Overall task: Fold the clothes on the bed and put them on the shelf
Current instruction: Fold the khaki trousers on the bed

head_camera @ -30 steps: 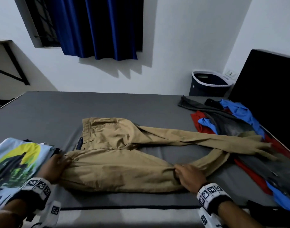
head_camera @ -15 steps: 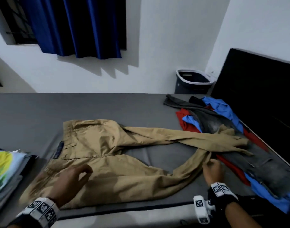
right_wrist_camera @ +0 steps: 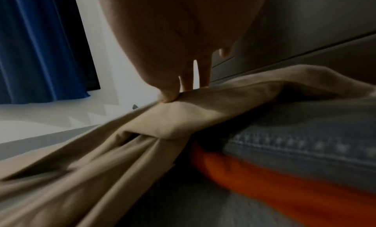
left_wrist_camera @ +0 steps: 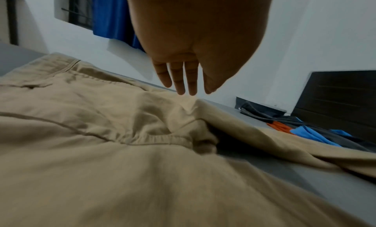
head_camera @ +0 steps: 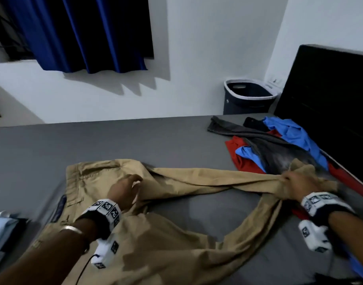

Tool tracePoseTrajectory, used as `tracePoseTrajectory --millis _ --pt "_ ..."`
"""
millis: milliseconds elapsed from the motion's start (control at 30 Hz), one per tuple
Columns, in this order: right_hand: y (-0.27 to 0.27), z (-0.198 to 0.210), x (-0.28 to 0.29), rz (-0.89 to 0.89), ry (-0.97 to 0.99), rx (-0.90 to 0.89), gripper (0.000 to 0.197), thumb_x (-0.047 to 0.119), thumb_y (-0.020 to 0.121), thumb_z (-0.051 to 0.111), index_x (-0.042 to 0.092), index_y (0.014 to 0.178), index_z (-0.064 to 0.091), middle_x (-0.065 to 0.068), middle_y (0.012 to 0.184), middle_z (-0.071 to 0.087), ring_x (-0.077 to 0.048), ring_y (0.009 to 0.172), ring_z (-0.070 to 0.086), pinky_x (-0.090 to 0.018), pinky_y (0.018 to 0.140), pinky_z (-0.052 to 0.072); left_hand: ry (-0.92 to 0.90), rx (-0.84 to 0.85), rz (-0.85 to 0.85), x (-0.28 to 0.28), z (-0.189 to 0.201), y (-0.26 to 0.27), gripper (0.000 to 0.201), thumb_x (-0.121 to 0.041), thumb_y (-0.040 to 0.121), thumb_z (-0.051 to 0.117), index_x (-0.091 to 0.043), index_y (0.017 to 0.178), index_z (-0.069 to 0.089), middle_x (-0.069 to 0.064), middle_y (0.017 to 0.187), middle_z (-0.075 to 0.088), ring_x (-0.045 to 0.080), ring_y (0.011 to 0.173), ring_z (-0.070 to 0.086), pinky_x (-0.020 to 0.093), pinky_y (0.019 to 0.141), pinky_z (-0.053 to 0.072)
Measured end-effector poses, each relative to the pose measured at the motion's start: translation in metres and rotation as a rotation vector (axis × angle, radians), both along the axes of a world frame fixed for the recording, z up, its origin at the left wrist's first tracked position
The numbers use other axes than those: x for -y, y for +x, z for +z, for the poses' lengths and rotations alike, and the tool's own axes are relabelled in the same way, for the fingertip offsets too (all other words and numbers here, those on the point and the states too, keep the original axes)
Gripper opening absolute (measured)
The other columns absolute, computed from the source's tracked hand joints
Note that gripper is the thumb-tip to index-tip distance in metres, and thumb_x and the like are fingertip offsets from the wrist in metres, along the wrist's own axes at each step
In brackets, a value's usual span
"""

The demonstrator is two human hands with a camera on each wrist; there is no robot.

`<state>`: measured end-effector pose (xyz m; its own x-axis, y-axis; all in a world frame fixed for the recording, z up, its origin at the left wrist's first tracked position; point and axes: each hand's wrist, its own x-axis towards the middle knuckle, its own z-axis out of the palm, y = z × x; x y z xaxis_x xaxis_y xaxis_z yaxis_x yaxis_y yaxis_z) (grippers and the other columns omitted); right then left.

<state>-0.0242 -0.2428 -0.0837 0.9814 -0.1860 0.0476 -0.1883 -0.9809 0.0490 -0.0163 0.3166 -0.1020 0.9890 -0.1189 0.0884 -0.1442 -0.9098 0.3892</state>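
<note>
Khaki trousers (head_camera: 160, 229) lie spread on the grey bed (head_camera: 119, 145), waistband to my left, the two legs running rightward and meeting near their hems, with a bare patch of bed between them. My left hand (head_camera: 125, 192) hovers over the crotch seam with nothing in its grip; the left wrist view shows the fingers (left_wrist_camera: 181, 79) straight and close together, tips just above the cloth. My right hand (head_camera: 300, 184) rests on the bunched leg ends, where they overlap the pile of unfolded clothes (head_camera: 279, 149). In the right wrist view the thumb presses into the cloth while two fingers point down behind it; whether they pinch the fabric or only press it, I cannot tell.

The step in hand, as I judge it, is laying one leg onto the other. To do it well I should pin the crotch seam flat with my left palm, gather both hems firmly in my right grip, and draw them taut so the inseams align before lowering. The hems should come clear of the dark jeans (head_camera: 279, 159) and red garment (head_camera: 240, 159) beneath them, or these may drag along. Loose cloth near the seat will crease unless smoothed outward first. Folded clothes (head_camera: 3, 229) lie at the left edge of the bed; no shelf is in view.
</note>
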Motion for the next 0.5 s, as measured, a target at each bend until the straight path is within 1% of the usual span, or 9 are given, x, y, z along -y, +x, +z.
tracePoseTrajectory --millis 33,100,133,200,300,333,367,433,500 --pt "0.007 0.014 0.005 0.010 0.041 0.035 0.017 0.029 0.077 0.065 0.019 0.090 0.068 -0.011 0.096 0.065 -0.032 0.094 0.064 -0.032 0.081 0.044 -0.004 -0.017 -0.001 -0.003 -0.001 0.010 0.022 -0.026 0.097 0.053 -0.022 0.114 0.066 0.004 0.117 0.067 0.029 0.103 0.063 0.039 0.085 0.050" --pt "0.029 0.037 0.016 -0.041 0.093 0.184 0.016 0.036 0.082 0.052 0.021 0.085 0.054 -0.022 0.095 0.064 -0.040 0.091 0.064 -0.042 0.082 0.050 0.009 -0.004 -0.045 -0.006 -0.002 0.025 0.024 -0.026 0.098 0.051 -0.021 0.114 0.068 0.002 0.118 0.068 0.027 0.106 0.063 0.036 0.088 0.050" --pt "0.042 0.048 0.018 -0.098 0.192 0.298 0.024 0.037 0.087 0.041 0.016 0.087 0.053 -0.029 0.096 0.062 -0.045 0.091 0.062 -0.047 0.083 0.050 0.015 0.012 -0.078 -0.005 -0.004 0.030 0.029 -0.030 0.097 0.047 -0.020 0.113 0.070 0.001 0.118 0.068 0.025 0.106 0.063 0.034 0.089 0.049" --pt "0.076 0.066 0.035 -0.200 0.350 0.437 0.049 0.040 0.085 0.030 0.005 0.099 0.060 -0.032 0.104 0.062 -0.051 0.094 0.059 -0.051 0.084 0.048 0.017 0.035 -0.153 -0.001 -0.010 0.040 0.048 -0.043 0.090 0.035 -0.021 0.113 0.071 -0.002 0.120 0.068 0.023 0.108 0.064 0.030 0.091 0.048" --pt "0.126 0.079 0.060 -0.124 0.421 0.273 0.046 0.054 0.087 0.046 0.016 0.104 0.065 -0.020 0.110 0.065 -0.042 0.100 0.061 -0.048 0.088 0.047 0.126 -0.060 -0.191 0.009 -0.030 0.054 0.066 -0.059 0.084 0.030 -0.028 0.137 0.054 -0.002 0.145 0.050 0.023 0.131 0.050 0.034 0.104 0.041" --pt "0.136 0.079 0.062 -0.072 0.403 0.156 0.037 0.049 0.087 0.057 0.017 0.103 0.066 -0.018 0.111 0.065 -0.040 0.102 0.061 -0.047 0.089 0.047 0.192 -0.150 -0.167 0.013 -0.038 0.057 0.074 -0.067 0.083 0.029 -0.030 0.146 0.040 -0.002 0.155 0.035 0.023 0.142 0.036 0.039 0.111 0.034" --pt "0.144 0.079 0.063 -0.006 0.358 0.058 0.026 0.034 0.088 0.065 0.016 0.106 0.066 -0.020 0.115 0.063 -0.040 0.107 0.060 -0.046 0.092 0.045 0.260 -0.237 -0.133 0.017 -0.047 0.058 0.084 -0.074 0.080 0.024 -0.033 0.152 0.026 -0.003 0.162 0.020 0.022 0.149 0.021 0.044 0.116 0.024" --pt "0.156 0.072 0.070 0.065 0.223 -0.035 0.030 0.020 0.087 0.070 0.011 0.115 0.063 -0.022 0.126 0.059 -0.040 0.116 0.057 -0.043 0.099 0.042 0.352 -0.295 -0.078 0.020 -0.063 0.061 0.096 -0.082 0.070 0.006 -0.037 0.155 0.005 -0.006 0.164 -0.002 0.020 0.151 -0.001 0.051 0.120 0.008" --pt "0.160 0.073 0.077 0.011 0.082 -0.012 0.012 0.030 0.089 0.066 0.020 0.096 0.067 -0.019 0.117 0.065 -0.038 0.102 0.062 -0.042 0.091 0.050 0.372 -0.251 -0.063 0.021 -0.073 0.061 0.099 -0.085 0.066 -0.004 -0.041 0.154 -0.002 -0.008 0.164 -0.008 0.019 0.151 -0.008 0.054 0.120 0.003"
